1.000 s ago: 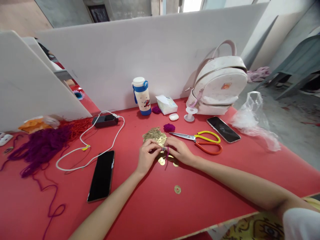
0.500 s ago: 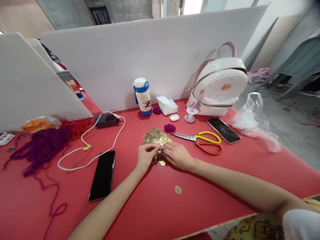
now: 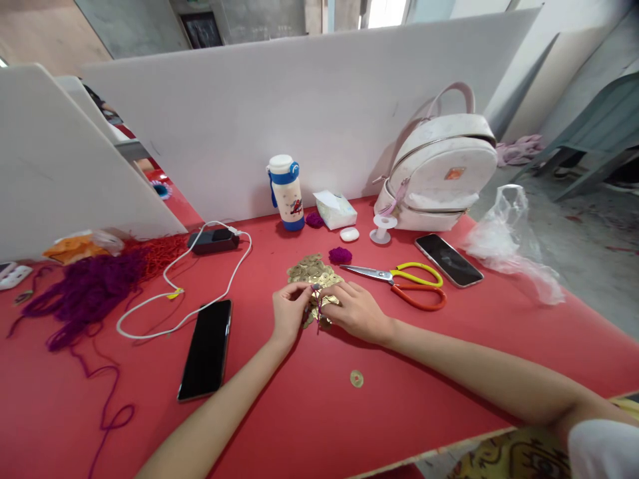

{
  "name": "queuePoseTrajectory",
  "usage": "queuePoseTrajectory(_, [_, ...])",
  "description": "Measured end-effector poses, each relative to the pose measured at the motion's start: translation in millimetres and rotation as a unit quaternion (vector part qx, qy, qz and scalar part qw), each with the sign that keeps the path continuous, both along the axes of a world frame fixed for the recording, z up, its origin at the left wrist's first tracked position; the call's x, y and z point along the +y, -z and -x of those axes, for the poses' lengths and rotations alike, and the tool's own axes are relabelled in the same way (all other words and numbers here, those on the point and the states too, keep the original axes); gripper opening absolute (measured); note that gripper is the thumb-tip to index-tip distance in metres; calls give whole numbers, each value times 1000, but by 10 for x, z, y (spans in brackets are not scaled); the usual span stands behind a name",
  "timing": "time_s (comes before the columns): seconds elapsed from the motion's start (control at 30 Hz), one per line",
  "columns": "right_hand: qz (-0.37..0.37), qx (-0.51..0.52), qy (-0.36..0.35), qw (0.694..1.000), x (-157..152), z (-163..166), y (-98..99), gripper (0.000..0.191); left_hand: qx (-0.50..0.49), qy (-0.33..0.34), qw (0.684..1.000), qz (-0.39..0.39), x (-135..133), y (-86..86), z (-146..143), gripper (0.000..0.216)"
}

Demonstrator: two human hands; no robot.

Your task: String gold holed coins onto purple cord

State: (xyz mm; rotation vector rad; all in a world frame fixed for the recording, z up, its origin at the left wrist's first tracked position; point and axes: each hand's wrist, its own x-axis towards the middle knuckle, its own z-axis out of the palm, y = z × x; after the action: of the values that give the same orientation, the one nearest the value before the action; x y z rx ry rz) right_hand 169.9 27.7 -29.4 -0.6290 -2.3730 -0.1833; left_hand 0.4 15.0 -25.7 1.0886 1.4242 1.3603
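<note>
Compared with half a second ago, the fingertips in the head view have drawn slightly apart, and a thin strand of purple yarn [image 3: 319, 313] now shows hanging between them at the centre of the frame. Its upper end is at the fingertips of the bare left hand [image 3: 289, 313], whose thumb and forefinger are pinched together; exactly what they grip is too small to tell. The bare right hand [image 3: 362, 313] is half curled, fingers bent toward the strand; whether it has hold of it I cannot tell.

Under and just above both hands, at mid-frame, lies a heap of round, brass-coloured metal coins [image 3: 310, 269]. One single brass-coloured coin with a square hole [image 3: 356, 378] lies apart, at lower centre, on the smooth red tabletop [image 3: 279, 426]. Right of centre are metal scissors with yellow and red handles [image 3: 392, 275], their tip near a small purple yarn ball [image 3: 340, 255]. At lower left lies a black-screened phone [image 3: 206, 349].
</note>
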Motion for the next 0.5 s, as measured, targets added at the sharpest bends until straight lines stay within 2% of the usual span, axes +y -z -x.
queuePoseTrajectory(0.17, [19,-24,-52,998,26,2,3,21,22,1,1000,-11,12,7,4,15])
queuePoseTrajectory(0.33, [22,-15,-85,996,34,-2,36,25,107,22,994,-10,-8,16,-17,13])
queuePoseTrajectory(0.43, [75,20,-84,993,45,-32,35,26,160,72,984,-21,-29,37,-36,11])
queuePoseTrajectory(0.5, [145,60,-73,985,62,-60,21,28,171,89,981,-27,-36,51,-42,11])
